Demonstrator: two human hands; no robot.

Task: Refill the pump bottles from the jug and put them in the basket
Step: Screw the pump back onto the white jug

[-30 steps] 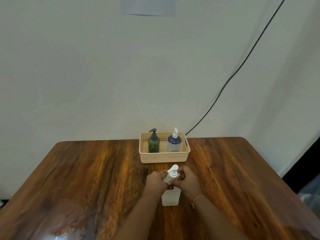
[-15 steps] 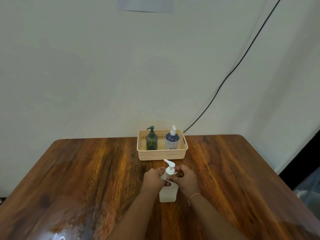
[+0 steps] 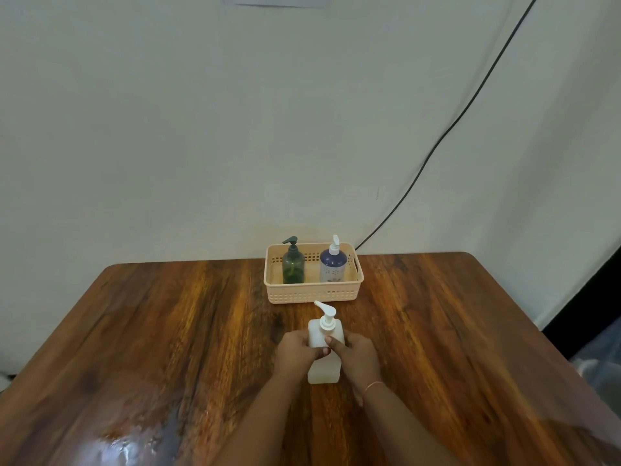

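- A plain off-white wall (image 3: 201,129) is seen behind everything, and a thin black cable (image 3: 447,136) is run down it diagonally to a spot just behind the basket.
- A glossy brown wood-grain surface (image 3: 151,331) is spread across the lower half of the view, with a bright glare patch near its front left.
- A beige perforated plastic basket (image 3: 314,292) is set at the far edge of the surface, close to the wall.
- Two pump bottles are stood upright inside the basket: a dark green translucent pump bottle (image 3: 293,264) on the left and a dark blue pump bottle with a white pump (image 3: 332,265) on the right, near each other but apart.
- A white square-bodied pump bottle (image 3: 325,368) is stood upright on the surface, in front of the basket and apart from it, its white pump head pointed to the far left.
- The left hand (image 3: 297,353) is wrapped around the bottle's left side, thumb across its front.
- The right hand (image 3: 358,359) is clamped on the right side, with the thumbs nearly meeting.
- A thin pinkish bracelet (image 3: 373,386) is worn on the right wrist.
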